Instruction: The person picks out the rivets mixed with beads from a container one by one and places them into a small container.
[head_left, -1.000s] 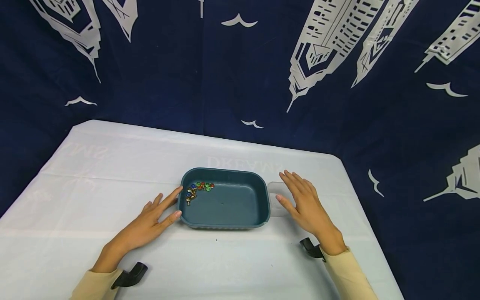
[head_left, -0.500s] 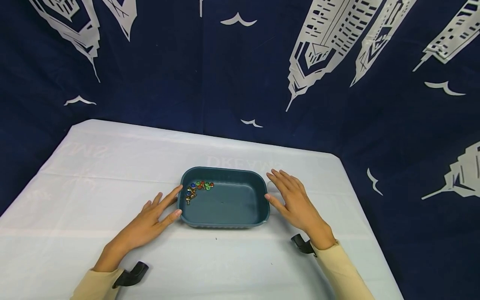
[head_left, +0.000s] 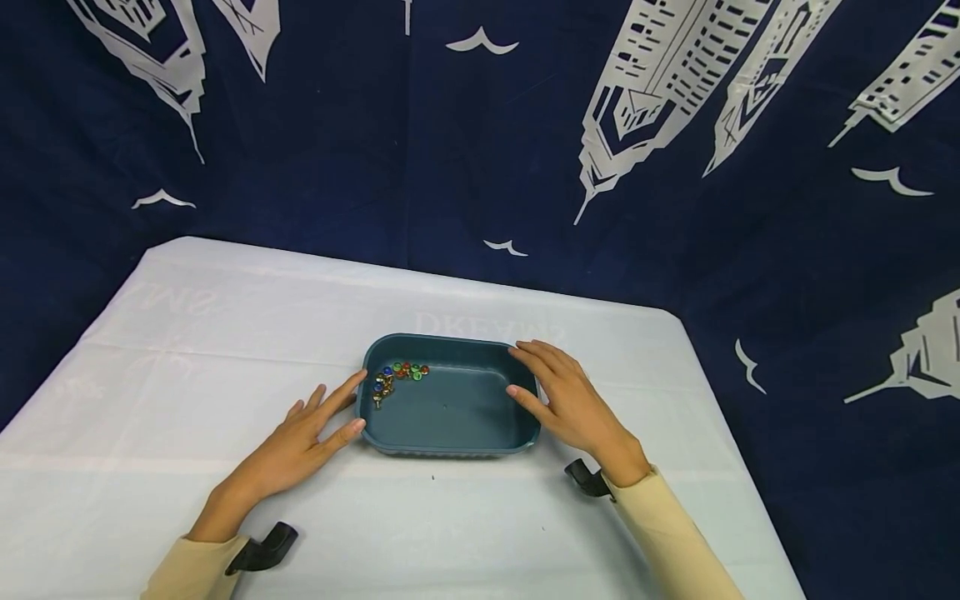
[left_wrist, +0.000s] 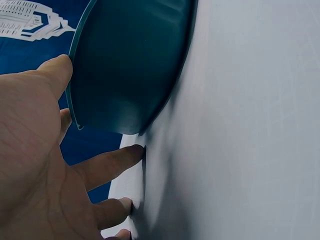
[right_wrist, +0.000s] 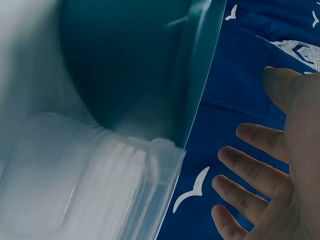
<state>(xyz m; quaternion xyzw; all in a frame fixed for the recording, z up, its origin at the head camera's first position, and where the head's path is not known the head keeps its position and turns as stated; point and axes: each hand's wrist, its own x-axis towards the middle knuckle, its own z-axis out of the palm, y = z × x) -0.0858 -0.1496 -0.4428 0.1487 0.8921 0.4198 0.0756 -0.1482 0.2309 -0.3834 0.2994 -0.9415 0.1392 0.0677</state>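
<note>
A dark teal plastic basin (head_left: 465, 412) stands on the white-covered table. Small glossy pieces (head_left: 405, 372) in blue, green, red and gold lie in its left end; their exact kind is too small to tell. My left hand (head_left: 288, 450) spreads at the basin's left end, thumb and forefinger tips at the rim, as the thumb in the left wrist view also shows. Over the basin's right end my right hand (head_left: 577, 408) extends, fingers apart and holding nothing. In the right wrist view a clear ribbed plastic container (right_wrist: 100, 185) sits beside the basin, largely hidden by my hand in the head view.
A white cloth (head_left: 187, 333) with faint lettering covers the table. Behind it hangs a navy cloth (head_left: 337, 167) printed with white buildings and birds. Black wrist mounts (head_left: 262, 548) sit by both sleeves. A tiny dark speck lies in front of the basin.
My right hand has moved left, from over the clear container to over the basin's right rim. My left hand, the basin and the small pieces stay in place.
</note>
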